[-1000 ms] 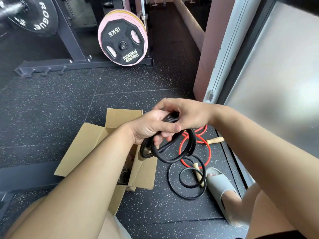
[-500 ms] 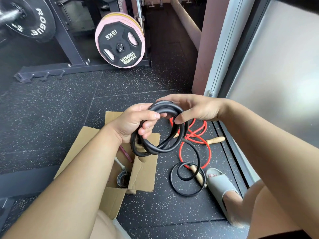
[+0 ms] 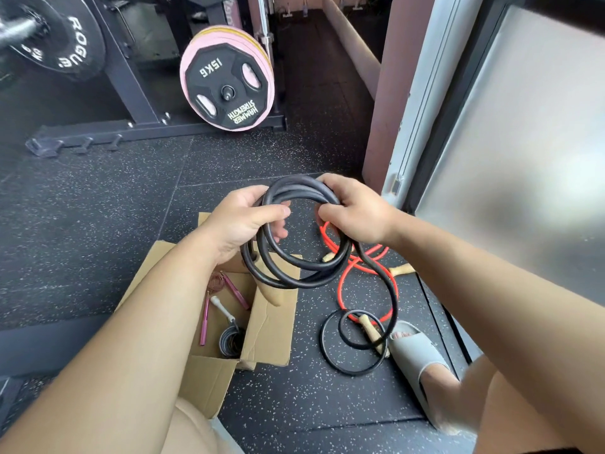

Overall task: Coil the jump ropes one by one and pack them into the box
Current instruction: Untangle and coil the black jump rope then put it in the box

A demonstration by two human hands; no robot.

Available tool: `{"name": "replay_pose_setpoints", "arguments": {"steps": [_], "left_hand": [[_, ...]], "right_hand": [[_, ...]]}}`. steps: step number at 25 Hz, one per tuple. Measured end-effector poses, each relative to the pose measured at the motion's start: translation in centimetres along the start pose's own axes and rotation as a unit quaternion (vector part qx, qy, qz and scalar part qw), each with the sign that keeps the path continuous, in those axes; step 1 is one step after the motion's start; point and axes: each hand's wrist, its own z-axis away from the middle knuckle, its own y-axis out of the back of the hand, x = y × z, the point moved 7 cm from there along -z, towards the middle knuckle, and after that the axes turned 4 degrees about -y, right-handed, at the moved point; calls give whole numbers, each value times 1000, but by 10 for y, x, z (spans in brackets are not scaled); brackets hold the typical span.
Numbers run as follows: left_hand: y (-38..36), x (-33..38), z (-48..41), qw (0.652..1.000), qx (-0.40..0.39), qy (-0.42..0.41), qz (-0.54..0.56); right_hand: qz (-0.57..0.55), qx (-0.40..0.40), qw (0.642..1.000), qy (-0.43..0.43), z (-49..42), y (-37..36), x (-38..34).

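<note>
The left hand (image 3: 242, 224) is raised in front of the person's chest, back toward me. Its fingers curl through the ring of the black jump rope (image 3: 294, 188) and its thumb lies across the front of the strands, so it grips the coil's left side. The right hand (image 3: 357, 217) faces it from the other side, knuckles up and wrist bent down, closed round the bunched strands on the right of the coil. Its fingertips are tucked behind the rope, so I cannot make them out. Both forearms stretch forward, nearly level. The coil hangs between the two hands as several loose turns, above the far corner of the cardboard box (image 3: 271, 326). From under the right hand one strand drops away in a long curve to the floor (image 3: 98, 224), where it lies in two flat rings round a wooden handle (image 3: 373, 335). Where the rope's other end is, I cannot tell. The open box stands on the floor below the left wrist. The left forearm covers much of its inside, but a pink-handled rope (image 3: 204, 322) and a grey coil with a white handle (image 3: 230, 339) show at the bottom. A red rope (image 3: 339, 291) sprawls on the floor to the right of the box, partly behind the right hand and the black strands. A foot in a grey slipper (image 3: 415, 355) rests just beside the black rings. Further back a pink and black weight plate (image 3: 229, 80) stands on a rack.
</note>
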Motion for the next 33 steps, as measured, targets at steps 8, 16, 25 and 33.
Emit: {"name": "replay_pose_setpoints", "arguments": {"steps": [8,16,25,33], "left_hand": [[-17,5,6,995,-90,-28,42],[-11,12,-2,971,-43,-70,227],[-3,5,-6,964,-11,-33,264],[-21,6,-7,995,-29,-66,66]], "right_hand": [[-166,-19,986,10,2,7,-5],[171,141,934,280,20,10,-42],[65,8,957,283,26,-20,-62],[165,-82,962,199,22,-39,-49]]}}
